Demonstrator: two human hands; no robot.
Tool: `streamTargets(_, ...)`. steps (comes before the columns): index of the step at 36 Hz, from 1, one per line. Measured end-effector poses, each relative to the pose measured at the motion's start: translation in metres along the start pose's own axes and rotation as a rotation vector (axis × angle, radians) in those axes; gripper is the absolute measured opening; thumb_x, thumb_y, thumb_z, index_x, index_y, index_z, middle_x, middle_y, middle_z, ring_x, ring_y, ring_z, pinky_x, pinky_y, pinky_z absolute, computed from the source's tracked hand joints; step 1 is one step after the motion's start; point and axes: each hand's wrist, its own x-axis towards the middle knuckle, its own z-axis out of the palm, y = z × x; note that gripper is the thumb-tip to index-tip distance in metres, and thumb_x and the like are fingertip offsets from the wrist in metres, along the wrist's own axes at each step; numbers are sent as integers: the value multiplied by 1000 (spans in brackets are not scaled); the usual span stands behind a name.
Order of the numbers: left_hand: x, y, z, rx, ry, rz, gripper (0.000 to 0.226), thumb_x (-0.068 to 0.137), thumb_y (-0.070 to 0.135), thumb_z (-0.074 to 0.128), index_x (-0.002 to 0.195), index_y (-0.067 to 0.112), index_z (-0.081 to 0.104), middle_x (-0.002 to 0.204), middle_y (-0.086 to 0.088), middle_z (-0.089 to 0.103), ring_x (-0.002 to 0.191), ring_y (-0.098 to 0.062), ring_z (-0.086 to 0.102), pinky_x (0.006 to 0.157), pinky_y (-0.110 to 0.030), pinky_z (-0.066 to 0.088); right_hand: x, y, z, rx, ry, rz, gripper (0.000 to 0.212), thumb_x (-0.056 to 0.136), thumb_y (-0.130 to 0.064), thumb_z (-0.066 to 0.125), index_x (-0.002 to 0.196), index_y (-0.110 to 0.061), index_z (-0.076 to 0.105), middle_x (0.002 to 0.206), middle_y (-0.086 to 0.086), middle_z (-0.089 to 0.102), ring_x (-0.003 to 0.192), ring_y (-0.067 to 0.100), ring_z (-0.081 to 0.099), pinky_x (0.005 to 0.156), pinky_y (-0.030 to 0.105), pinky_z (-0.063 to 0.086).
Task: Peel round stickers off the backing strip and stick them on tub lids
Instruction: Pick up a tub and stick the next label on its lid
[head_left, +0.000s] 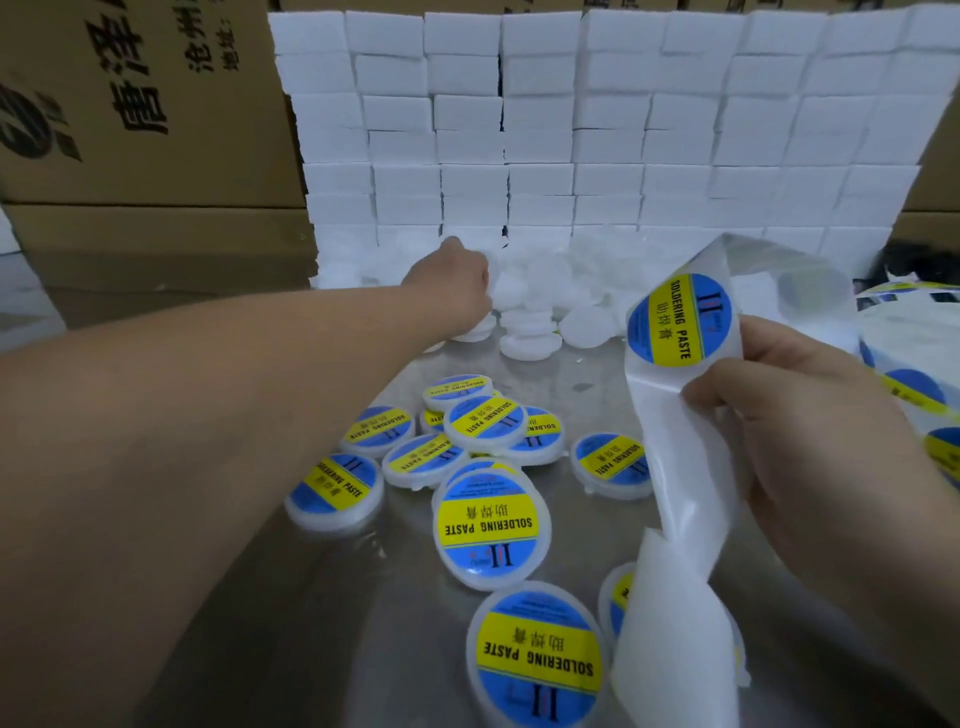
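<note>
Pinched limp backing strip (680, 467) in right hand (810, 415), thumb just beside the next round sticker (678, 318) — probably thin and tacky, best lifted by its edge. Held left hand (452, 280) out among bare lids (530, 322), fingers curled; could not tell whether round one. Likely light, stiff — best taken by the rim.

Packing/warehouse area: stacked cardboard cartons (145, 114), wall of white boxes (571, 135), steel worktable (322, 613).

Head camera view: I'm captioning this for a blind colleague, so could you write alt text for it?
A person's right hand holds a white backing strip bearing a blue-and-yellow round sticker, while the left hand reaches into a pile of plain white tubs. Labelled tubs lie scattered on the metal table.
</note>
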Motion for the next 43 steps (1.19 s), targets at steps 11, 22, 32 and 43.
streamTargets(11,-57,51,-78,-1217,108,-364,15,83,10,42,69,15,43,73,-2,48,70,-23,48,64,-27,39,1,4,3,-76,-85,-74,48,80,5,49,78,-37,73,79,-4,73,72,15,69,70,36,56)
streamTargets(22,-178,77,-89,-483,173,125,17,82,35,58,97,40,63,102,10,55,87,-5,49,70,-21,35,-6,1,11,5,-298,-93,44,80,18,43,91,-16,69,90,7,73,84,21,68,79,38,52)
streamTargets(32,-193,63,-66,-540,256,174,31,73,49,65,98,32,67,97,15,54,95,3,46,81,-16,36,-9,6,13,-122,-236,-198,27,83,4,57,65,-15,65,66,9,60,61,16,51,58,29,41)
streamTargets(43,-183,42,-72,-925,387,-206,16,83,36,58,68,30,60,71,10,57,54,-2,44,54,-15,38,-8,4,11,-203,-202,-191,33,73,1,53,70,-28,67,64,-5,66,54,7,55,48,19,43)
